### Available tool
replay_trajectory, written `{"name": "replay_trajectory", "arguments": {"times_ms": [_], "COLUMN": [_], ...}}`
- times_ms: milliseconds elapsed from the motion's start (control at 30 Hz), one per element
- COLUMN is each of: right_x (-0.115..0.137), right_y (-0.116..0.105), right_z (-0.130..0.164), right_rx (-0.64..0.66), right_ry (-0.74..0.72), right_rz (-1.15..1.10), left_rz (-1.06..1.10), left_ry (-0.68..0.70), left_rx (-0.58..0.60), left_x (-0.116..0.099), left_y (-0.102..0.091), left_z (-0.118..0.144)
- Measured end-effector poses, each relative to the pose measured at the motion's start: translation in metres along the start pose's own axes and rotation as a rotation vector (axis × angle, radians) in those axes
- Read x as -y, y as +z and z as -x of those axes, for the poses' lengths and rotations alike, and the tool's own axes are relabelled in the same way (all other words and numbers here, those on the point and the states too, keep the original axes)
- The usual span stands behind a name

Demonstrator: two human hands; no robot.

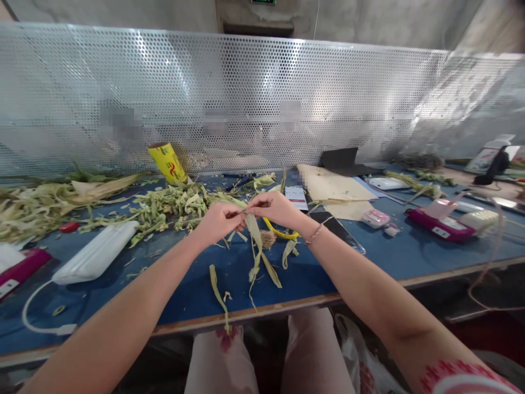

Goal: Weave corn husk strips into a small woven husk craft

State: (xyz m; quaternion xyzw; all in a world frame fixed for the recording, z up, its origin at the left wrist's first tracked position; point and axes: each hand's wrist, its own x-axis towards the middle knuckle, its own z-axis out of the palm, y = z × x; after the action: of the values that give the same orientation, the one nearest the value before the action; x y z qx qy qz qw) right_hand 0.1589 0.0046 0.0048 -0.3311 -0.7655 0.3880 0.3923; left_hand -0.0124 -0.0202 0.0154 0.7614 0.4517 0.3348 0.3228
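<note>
Head camera; looks forward-down, close over blue table (389, 257).

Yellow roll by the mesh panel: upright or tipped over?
Tipped. The yellow roll leans on the blue table, top end slanting left toward the mesh panel, base among husk scraps.

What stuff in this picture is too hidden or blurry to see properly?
Head view only:
- Three signs on the mesh panel: blurred, unreadable.
- Card: top blurred, print too small.
- Yellow loop: partly hidden by the right hand.
- Where the left hand and right hand pinch the leaf strips: covered by fingers.
- Things at the far right: stretched and cut by the edge.
</note>
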Motion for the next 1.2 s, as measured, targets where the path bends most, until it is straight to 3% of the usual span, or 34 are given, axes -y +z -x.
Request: {"name": "replay_trajectory", "arguments": {"times_ms": [100, 167, 233, 400, 567, 700, 833, 1067, 1200], "right_x": [-0.0026, -0.0031, -0.0027, -0.0024, -0.0043, -0.0052, -0.0064, -0.0042, 0.0029], "right_y": [0.0021, 0.0029, 0.0027, 0.0011, 0.0026, 0.0035, 0.0025, 0.0025, 0.0036], "right_z": [-0.0011, -0.0013, -0.0009, 0.0006, 0.0006, 0.0002, -0.0005, 0.0004, 0.0038], "right_rx": [-0.008, -0.028, -0.037, -0.054, -0.07, -0.118, -0.144, -0.067, -0.112], "right_ry": [0.03, 0.036, 0.026, -0.017, -0.061, -0.102, -0.131, -0.048, -0.059], "right_rz": [-0.068, -0.074, -0.061, -0.016, 0.016, 0.105, 0.136, 0.019, 0.056], "left_rz": [-0.253, -0.309, -0.228, 0.211, 0.529, 0.625, 0.595, 0.219, 0.191], "left_ry": [0.215, 0.28, 0.213, -0.073, -0.2, -0.246, -0.236, 0.0, 0.034], "left_rx": [-0.127, -0.177, -0.157, -0.003, 0.0, -0.033, -0.032, -0.08, -0.088], "left_x": [0.002, 0.0019, 0.0005, 0.0009, 0.004, 0.0023, 0.004, 0.0017, -0.0006], "left_y": [0.0016, 0.0022, 0.0023, 0.0021, 0.0041, 0.0057, 0.0062, 0.0035, 0.0029], "left_z": [0.0027, 0.0035, 0.0033, -0.0001, -0.0016, -0.0016, -0.0028, -0.0003, 0.0004]}}
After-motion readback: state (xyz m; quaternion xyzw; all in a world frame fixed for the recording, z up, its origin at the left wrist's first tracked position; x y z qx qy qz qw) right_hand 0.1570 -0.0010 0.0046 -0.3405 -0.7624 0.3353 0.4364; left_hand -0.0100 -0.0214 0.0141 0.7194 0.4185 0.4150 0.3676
